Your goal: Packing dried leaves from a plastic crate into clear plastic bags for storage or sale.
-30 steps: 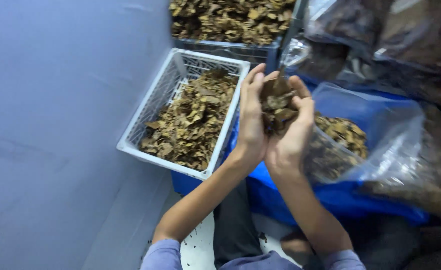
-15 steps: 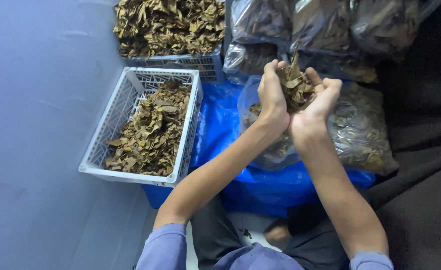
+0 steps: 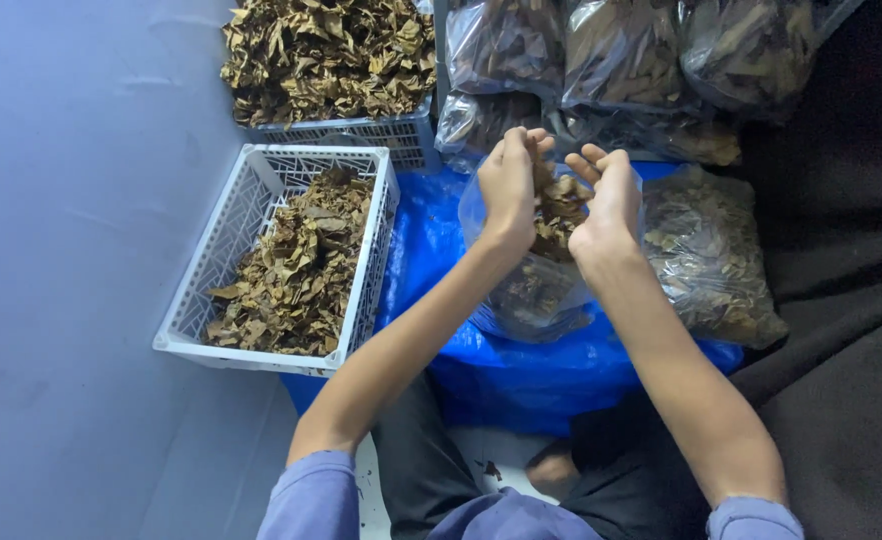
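Note:
My left hand (image 3: 512,185) and my right hand (image 3: 609,196) are raised side by side, cupping a bunch of dried brown leaves (image 3: 559,204) between them. They hover over the mouth of a clear plastic bag (image 3: 533,298) that holds more dried leaves and lies on a blue sheet (image 3: 521,375). A white slatted plastic basket (image 3: 223,256), partly filled with dried leaves, stands to the left of my left forearm.
A second basket (image 3: 381,132) heaped with leaves stands behind the white one. Several filled clear bags (image 3: 601,60) are stacked at the back. Another leaf-filled bag (image 3: 706,255) lies to the right. Dark cloth (image 3: 841,300) covers the right side; a grey-blue wall (image 3: 71,250) is left.
The view has shifted so the baskets and bags sit further down and right in frame. My hands stay together holding leaves, now lower over the open bag.

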